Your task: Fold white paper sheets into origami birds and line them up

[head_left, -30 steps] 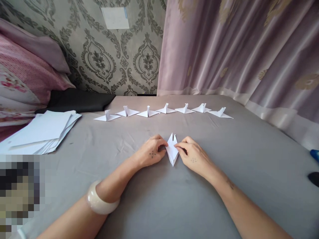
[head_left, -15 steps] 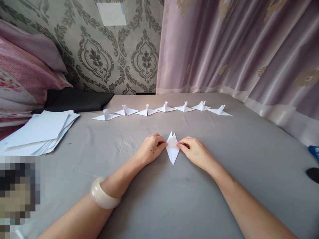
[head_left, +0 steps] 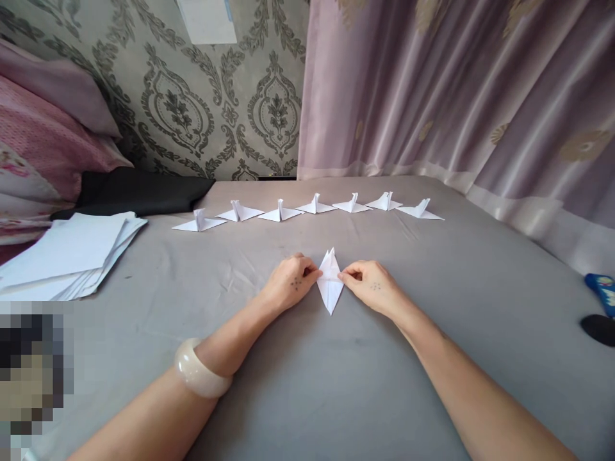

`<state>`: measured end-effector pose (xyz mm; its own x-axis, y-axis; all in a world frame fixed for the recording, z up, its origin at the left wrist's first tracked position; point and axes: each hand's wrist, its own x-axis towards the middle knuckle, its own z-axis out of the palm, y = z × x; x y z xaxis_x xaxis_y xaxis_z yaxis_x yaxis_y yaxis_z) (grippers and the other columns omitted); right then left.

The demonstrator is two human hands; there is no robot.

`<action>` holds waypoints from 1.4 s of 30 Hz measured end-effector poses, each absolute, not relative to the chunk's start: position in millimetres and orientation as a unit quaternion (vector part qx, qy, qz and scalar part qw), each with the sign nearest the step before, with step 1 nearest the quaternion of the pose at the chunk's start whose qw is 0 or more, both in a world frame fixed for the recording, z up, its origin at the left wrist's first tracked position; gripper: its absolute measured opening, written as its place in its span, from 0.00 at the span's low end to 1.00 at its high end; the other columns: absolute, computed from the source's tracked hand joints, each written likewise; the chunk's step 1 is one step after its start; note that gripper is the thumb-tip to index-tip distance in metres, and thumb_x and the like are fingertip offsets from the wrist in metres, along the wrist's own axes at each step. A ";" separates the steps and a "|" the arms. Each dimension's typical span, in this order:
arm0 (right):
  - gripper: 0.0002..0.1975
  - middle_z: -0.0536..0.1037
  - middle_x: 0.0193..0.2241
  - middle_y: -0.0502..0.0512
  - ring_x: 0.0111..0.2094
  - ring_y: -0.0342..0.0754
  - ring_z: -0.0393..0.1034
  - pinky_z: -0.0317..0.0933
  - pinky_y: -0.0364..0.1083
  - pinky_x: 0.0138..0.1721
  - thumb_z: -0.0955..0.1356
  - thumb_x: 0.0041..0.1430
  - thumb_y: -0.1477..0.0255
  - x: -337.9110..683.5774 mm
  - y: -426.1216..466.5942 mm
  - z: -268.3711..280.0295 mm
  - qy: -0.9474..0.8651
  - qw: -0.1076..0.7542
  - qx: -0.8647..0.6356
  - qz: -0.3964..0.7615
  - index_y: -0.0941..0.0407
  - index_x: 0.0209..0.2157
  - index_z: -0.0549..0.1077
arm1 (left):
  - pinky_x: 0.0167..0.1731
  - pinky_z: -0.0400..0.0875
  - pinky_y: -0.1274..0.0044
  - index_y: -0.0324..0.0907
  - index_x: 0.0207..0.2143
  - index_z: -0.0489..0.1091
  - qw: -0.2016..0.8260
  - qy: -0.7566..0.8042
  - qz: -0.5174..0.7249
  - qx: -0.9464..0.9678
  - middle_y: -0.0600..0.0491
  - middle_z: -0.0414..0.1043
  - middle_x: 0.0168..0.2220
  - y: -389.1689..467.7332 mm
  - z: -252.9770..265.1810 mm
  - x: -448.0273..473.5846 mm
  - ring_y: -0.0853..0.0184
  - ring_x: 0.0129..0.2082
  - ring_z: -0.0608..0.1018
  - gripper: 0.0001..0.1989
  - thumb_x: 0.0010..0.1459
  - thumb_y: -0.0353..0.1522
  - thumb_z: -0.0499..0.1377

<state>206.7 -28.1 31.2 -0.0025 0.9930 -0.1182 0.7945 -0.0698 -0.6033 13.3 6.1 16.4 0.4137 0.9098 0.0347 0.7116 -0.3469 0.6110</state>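
Observation:
A small white folded paper (head_left: 331, 285), diamond-shaped with split points at its far end, is held low over the grey cloth surface (head_left: 307, 390). My left hand (head_left: 292, 280) pinches its left corner between thumb and fingers. At the right corner, my right hand (head_left: 371, 286) has the same kind of pinch. Beyond them stand several white folded paper birds in a row, such as this middle paper bird (head_left: 316, 204) and the rightmost paper bird (head_left: 421, 210), their wings spread flat. A pale bangle (head_left: 202, 370) circles my left wrist.
White paper sheets (head_left: 72, 250) lie stacked at the left, in front of a black folded item (head_left: 139, 191). Curtains (head_left: 384, 89) hang at the back right. A blue object (head_left: 600, 291) and a black object (head_left: 598, 329) sit at the right edge. A blurred-out patch covers the lower left.
The folded paper's two far points, spread apart before, now stand closer together. Both hands keep their pinch on its corners. The whole view has shifted slightly.

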 end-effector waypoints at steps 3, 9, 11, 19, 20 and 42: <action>0.13 0.77 0.29 0.51 0.30 0.46 0.68 0.57 0.44 0.31 0.63 0.56 0.63 205.9 -27.9 31.8 -0.662 0.178 -0.682 0.256 0.54 0.28 0.76 | 0.30 0.64 0.76 0.41 0.29 0.72 0.264 0.511 0.178 0.799 0.52 0.70 0.33 7.4 17.8 13.7 0.67 0.29 0.72 0.11 0.59 0.36 0.54; 0.11 0.75 0.33 0.53 0.32 0.46 0.67 0.55 0.44 0.33 0.63 0.58 0.65 204.1 -27.5 29.4 -0.678 0.160 -0.680 0.230 0.54 0.27 0.74 | 0.29 0.63 0.76 0.42 0.28 0.70 0.249 0.502 0.166 0.811 0.52 0.70 0.32 11.7 12.4 12.4 0.66 0.29 0.72 0.10 0.58 0.37 0.56; 0.10 0.75 0.33 0.53 0.32 0.46 0.66 0.55 0.44 0.33 0.63 0.58 0.66 204.0 -27.2 27.0 -0.682 0.157 -0.680 0.220 0.54 0.27 0.72 | 0.29 0.64 0.76 0.42 0.30 0.69 0.226 0.494 0.176 0.821 0.52 0.69 0.33 11.4 9.7 12.7 0.66 0.30 0.72 0.08 0.59 0.36 0.56; 0.07 0.71 0.37 0.51 0.35 0.44 0.67 0.55 0.42 0.33 0.61 0.62 0.75 196.3 -36.5 21.3 -0.746 0.176 -0.626 0.141 0.53 0.36 0.69 | 0.42 0.68 0.74 0.40 0.46 0.68 0.083 0.296 0.153 0.939 0.49 0.69 0.42 -0.3 11.6 20.0 0.63 0.42 0.70 0.16 0.65 0.24 0.44; 0.10 0.71 0.37 0.52 0.35 0.44 0.67 0.55 0.43 0.33 0.59 0.63 0.77 194.2 -39.7 21.8 -0.761 0.158 -0.618 0.118 0.54 0.37 0.69 | 0.41 0.69 0.75 0.40 0.46 0.69 0.068 0.293 0.135 0.944 0.48 0.69 0.41 -2.6 13.4 21.0 0.63 0.42 0.70 0.16 0.65 0.24 0.44; 0.19 0.76 0.43 0.55 0.41 0.47 0.71 0.60 0.45 0.43 0.58 0.56 0.82 219.4 -57.1 39.1 -0.736 0.167 -0.625 0.198 0.55 0.39 0.77 | 0.38 0.70 0.72 0.39 0.38 0.70 0.066 0.411 0.109 0.903 0.46 0.71 0.38 -32.3 33.3 25.7 0.61 0.40 0.72 0.12 0.62 0.30 0.47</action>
<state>219.4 -57.1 39.1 -0.1624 0.9867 -0.0018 0.8539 0.1396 -0.5014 25.7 -32.3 33.3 0.6387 0.7560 0.1430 0.7271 -0.6539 0.2094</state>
